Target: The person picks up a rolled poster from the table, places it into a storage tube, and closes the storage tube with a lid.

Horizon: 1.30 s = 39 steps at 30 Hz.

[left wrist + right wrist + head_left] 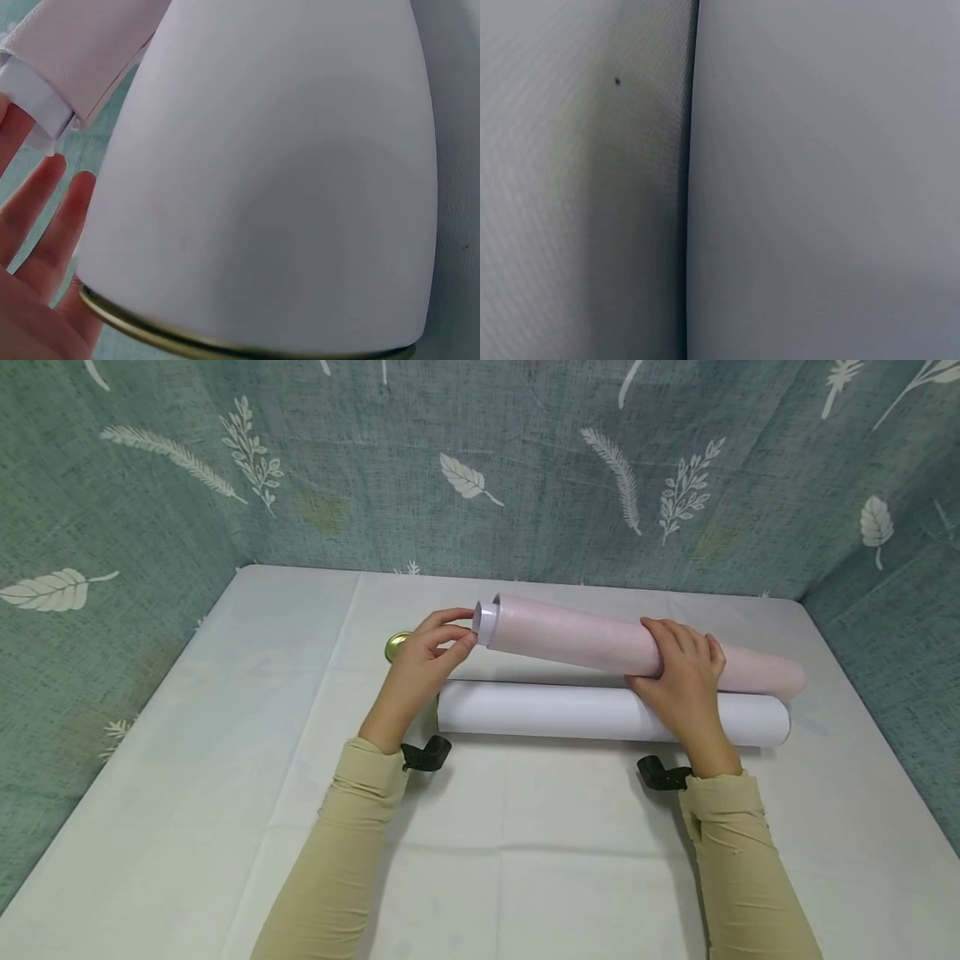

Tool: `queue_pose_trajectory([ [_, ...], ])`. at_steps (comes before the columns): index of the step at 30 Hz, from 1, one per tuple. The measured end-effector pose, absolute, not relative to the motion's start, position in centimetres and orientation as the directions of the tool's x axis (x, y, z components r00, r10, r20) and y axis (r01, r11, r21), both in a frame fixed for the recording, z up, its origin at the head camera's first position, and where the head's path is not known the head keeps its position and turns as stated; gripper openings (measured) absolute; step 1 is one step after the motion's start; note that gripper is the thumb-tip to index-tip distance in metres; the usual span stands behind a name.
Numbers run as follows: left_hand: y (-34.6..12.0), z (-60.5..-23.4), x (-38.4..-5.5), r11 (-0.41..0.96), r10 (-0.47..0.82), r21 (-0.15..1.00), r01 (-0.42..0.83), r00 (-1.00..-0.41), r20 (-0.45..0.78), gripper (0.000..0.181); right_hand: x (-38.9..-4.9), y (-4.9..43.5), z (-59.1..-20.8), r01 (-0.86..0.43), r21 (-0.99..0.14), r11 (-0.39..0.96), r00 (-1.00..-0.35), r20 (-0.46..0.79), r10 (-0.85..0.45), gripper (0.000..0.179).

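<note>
A rolled pink sheet [573,632] lies aslant just behind and partly over a long white tube [532,708]. From the sheet's left end sticks out a white inner roll [486,622]. My left hand [425,660] pinches the rim of that inner roll between thumb and fingertips; in the left wrist view its other fingers [49,232] are spread apart. My right hand [681,672] grips the pink sheet right of its middle, thumb on the near side. The white tube has a gold rim [180,341] at its left end. Only tube and cloth show in the right wrist view.
Behind my left hand lies a round gold lid [395,646], partly hidden. A white cloth [525,893] with fold creases covers the table. Green leaf-patterned curtains [525,468] stand along the back and both sides. Black wrist mounts [429,753] jut inward from both wrists.
</note>
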<state>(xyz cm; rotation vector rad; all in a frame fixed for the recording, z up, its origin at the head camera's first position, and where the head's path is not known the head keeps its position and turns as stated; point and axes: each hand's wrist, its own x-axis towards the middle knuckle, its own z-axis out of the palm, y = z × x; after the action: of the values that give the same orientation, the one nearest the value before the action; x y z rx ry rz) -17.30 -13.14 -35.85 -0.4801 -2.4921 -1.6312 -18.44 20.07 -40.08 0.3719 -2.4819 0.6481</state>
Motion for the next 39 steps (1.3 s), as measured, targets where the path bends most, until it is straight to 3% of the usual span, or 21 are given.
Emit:
queue_pose_trajectory([
  [12, -13.3, -37.7, -18.5, 0.385, 0.188, 0.835, 0.393, -0.919, 0.346, 0.029, -18.4, 20.1, -40.1, -0.388, -0.362, 0.847, -0.808, 0.575, -0.125, 0.065],
  [29, -12.0, -34.3, -16.2, 0.422, 0.269, 0.838, 0.344, -0.931, 0.247, 0.022, -18.5, 20.1, -40.1, -0.385, -0.366, 0.848, -0.813, 0.568, -0.124, 0.066],
  [39, -12.6, -36.9, -17.9, 0.417, 0.285, 0.839, 0.349, -0.927, 0.244, 0.027, -18.6, 20.1, -40.1, -0.381, -0.362, 0.851, -0.814, 0.568, -0.123, 0.066],
])
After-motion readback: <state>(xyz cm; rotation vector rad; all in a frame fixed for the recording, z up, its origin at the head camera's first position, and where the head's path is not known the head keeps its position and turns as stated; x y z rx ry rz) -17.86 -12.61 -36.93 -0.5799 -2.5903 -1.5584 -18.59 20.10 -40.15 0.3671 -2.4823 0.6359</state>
